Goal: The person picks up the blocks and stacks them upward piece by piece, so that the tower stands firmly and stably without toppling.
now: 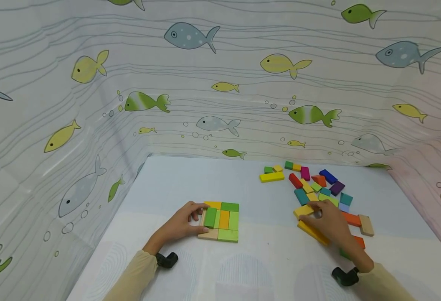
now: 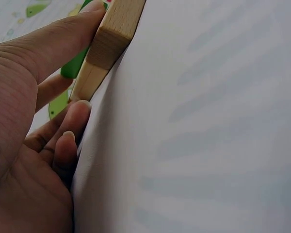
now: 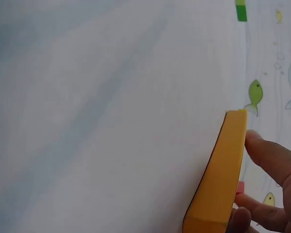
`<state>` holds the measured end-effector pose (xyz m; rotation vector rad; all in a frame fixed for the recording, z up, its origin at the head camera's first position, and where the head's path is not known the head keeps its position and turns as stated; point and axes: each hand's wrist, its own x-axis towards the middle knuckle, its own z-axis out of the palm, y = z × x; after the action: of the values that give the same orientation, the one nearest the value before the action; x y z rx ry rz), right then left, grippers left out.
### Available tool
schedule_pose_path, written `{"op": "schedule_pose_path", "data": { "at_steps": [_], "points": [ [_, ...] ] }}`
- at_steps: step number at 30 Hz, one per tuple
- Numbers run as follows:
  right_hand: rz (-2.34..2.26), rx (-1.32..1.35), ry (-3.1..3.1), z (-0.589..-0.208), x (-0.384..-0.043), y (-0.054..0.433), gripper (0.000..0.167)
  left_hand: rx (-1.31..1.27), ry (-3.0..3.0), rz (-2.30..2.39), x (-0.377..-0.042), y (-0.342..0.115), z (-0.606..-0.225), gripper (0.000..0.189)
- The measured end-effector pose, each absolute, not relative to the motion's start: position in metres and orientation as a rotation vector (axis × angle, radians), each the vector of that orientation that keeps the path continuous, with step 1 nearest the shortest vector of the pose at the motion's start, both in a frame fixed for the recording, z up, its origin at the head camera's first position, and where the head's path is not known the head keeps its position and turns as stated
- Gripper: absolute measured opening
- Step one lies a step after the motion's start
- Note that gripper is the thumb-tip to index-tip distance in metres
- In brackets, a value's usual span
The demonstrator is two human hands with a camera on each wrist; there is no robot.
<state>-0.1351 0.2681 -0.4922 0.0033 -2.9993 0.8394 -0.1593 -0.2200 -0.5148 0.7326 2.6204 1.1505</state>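
My left hand [image 1: 183, 221] is at the left side of a flat square of wooden blocks [image 1: 233, 219] in green, yellow, orange and plain wood. Its thumb and index finger pinch the ends of a dark green block [image 1: 210, 218], which sits higher than its neighbours. In the left wrist view, plain wood blocks [image 2: 109, 43] stand close beside the thumb. My right hand [image 1: 331, 221] pinches a yellow block [image 1: 302, 211] at the near edge of the loose pile. A longer yellow-orange block [image 1: 313, 233] lies just below that hand and fills the foreground of the right wrist view.
Loose blocks spread behind and around the right hand, among them a yellow bar [image 1: 272, 177], a red block [image 1: 295, 181], a purple block [image 1: 337, 188] and a plain wood block [image 1: 366, 225]. A fish-patterned sheet [image 1: 243, 67] rises behind the white table surface [image 1: 175, 179].
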Motion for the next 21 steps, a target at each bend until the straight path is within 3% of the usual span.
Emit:
{"op": "schedule_pose_path", "data": {
  "at_steps": [4, 11, 17, 21],
  "points": [
    [0.752, -0.006, -3.031, -0.491, -0.135, 0.262, 0.076, 0.722, 2.619, 1.149, -0.159, -0.22, -0.514, 0.071],
    [0.839, 0.195, -3.026, -0.488, -0.14, 0.261, 0.066, 0.753, 2.631, 1.155, -0.16, -0.219, -0.516, 0.068],
    [0.799, 0.024, -3.122, -0.486, -0.137, 0.258, 0.086, 0.749, 2.63, 1.148, -0.16, -0.219, -0.516, 0.067],
    [0.808, -0.05, -3.136, -0.483, -0.136, 0.254, 0.087, 0.757, 2.626, 1.162, -0.16, -0.219, -0.515, 0.067]
  ]
}}
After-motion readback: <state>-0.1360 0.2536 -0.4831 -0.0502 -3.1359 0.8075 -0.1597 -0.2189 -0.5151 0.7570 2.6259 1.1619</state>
